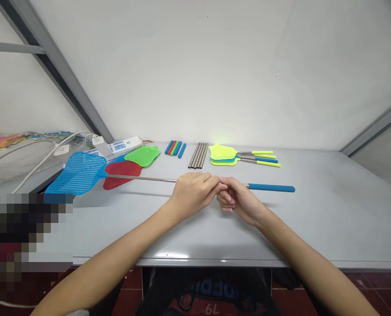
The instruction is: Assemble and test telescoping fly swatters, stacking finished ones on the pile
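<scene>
1. My left grip (192, 194) is closed over the steel shaft (143, 178) of the blue swatter (78, 173), with the fingers lying across the top of it.
2. My right grip (238, 200) is also closed on that shaft, just beside the left, with its fingers curled around it. The fingertips (222, 186) of the two grips touch.
3. The swatter lies crosswise on the counter (317, 219) in front of me. Its mesh head sits out to the left of my left grip, at the counter's far left end. Its blue handle (271, 188) reaches out to the right of my right grip.
4. Ahead and left of my left grip, the shaft crosses over a red swatter (121, 173), and a green swatter (143, 156) touches the red one.
5. Straight ahead of my grips, a row of coloured handles (175, 148) lies beside a row of steel tubes (198, 155).
6. Ahead and slightly right of my right grip, yellow swatters (223, 153) lie stacked, with their shafts pointing right.
7. Far beyond my left grip sit a power strip (124, 145) with a white cable (44, 160) and some plastic packaging (4, 141). The lower left of the view is pixelated, so I cannot tell what is there.
</scene>
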`<state>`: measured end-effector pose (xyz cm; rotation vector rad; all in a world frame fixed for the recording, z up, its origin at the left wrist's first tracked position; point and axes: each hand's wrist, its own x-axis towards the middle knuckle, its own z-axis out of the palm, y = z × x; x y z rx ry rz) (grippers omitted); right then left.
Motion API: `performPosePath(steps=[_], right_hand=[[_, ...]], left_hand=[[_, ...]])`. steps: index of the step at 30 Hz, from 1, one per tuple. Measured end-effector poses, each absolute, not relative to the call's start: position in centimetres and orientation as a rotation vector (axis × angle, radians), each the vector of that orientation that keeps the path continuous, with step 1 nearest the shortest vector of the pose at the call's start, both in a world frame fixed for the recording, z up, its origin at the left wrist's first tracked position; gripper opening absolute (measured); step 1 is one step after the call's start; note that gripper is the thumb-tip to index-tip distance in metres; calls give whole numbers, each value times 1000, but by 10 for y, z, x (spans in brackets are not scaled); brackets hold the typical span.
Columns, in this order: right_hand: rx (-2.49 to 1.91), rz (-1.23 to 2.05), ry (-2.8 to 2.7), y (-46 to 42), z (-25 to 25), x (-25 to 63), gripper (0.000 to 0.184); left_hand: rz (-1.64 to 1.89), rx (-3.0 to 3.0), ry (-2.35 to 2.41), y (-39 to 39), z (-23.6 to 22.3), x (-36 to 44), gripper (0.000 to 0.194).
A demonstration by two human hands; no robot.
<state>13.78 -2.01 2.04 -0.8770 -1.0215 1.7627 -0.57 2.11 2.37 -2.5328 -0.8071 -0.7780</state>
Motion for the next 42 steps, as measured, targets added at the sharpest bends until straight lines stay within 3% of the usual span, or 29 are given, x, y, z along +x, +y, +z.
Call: performPosePath(steps=[42], right_hand=[[-999,1782,-911,-19,19,136,40]], left_hand=[[-696,-2679,-904,26,21,-4,31]])
